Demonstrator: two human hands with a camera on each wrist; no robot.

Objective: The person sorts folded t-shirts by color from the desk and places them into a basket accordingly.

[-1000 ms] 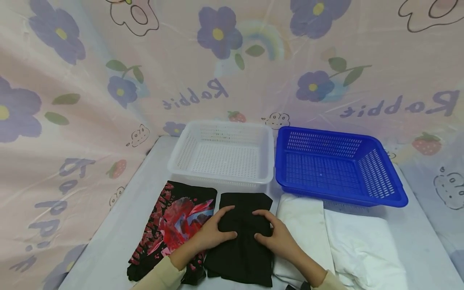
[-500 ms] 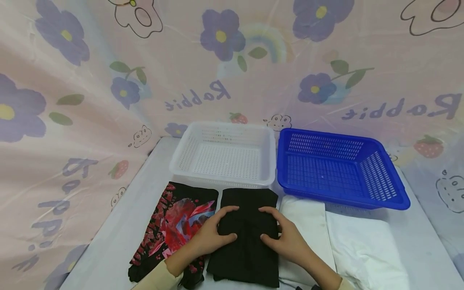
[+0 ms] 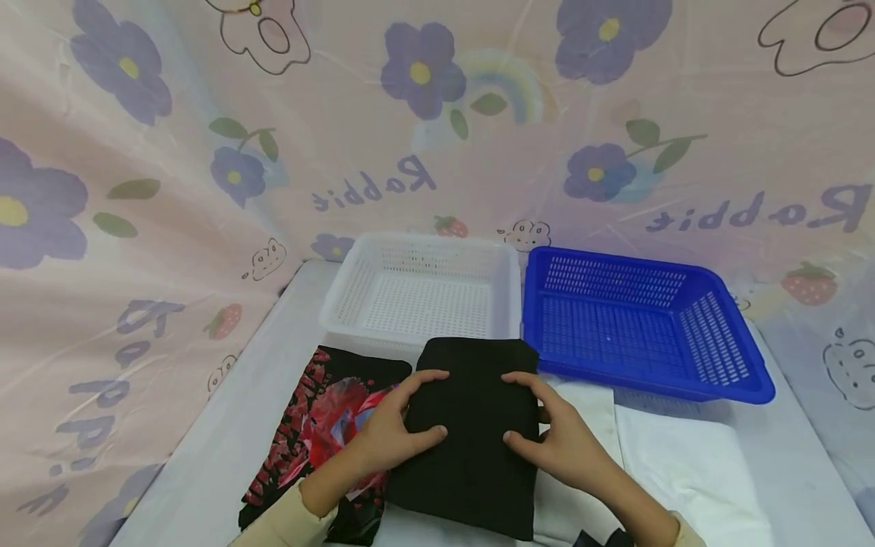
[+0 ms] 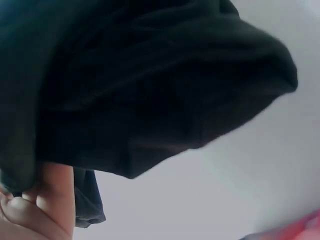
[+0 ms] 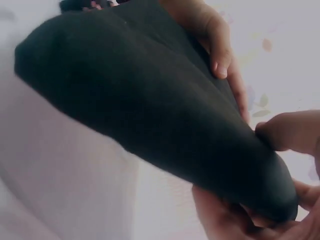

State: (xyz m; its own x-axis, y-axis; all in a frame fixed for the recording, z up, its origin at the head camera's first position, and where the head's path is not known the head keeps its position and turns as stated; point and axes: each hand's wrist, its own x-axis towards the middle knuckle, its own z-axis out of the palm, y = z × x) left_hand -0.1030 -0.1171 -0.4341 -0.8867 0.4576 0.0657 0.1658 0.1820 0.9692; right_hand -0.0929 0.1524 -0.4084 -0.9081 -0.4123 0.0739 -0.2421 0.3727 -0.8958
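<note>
A folded black garment [image 3: 472, 456] is held off the table between both hands in the head view. My left hand [image 3: 396, 429] grips its left side, thumb and index finger on top, other fingers hidden beneath. My right hand [image 3: 567, 433] grips the right side the same way. In the right wrist view the garment [image 5: 130, 90] tilts across the picture, with right-hand fingers curled under its edge. The left wrist view shows the garment's underside [image 4: 150, 95] above the white surface. Just left lies a folded black garment with a red floral print [image 3: 328, 425], partly behind my left forearm.
A white plastic basket [image 3: 417, 330] stands at the back, its front partly behind the black garment. Beside it on the right is a blue plastic basket [image 3: 649, 376]. White folded cloths [image 3: 683, 463] lie at the right. A patterned curtain [image 3: 273, 152] encloses the table's back and left.
The black garment has risen from the table, moving slightly right and toward the baskets, with both hands around it. Its far edge now overlaps the white basket's front in the head view.
</note>
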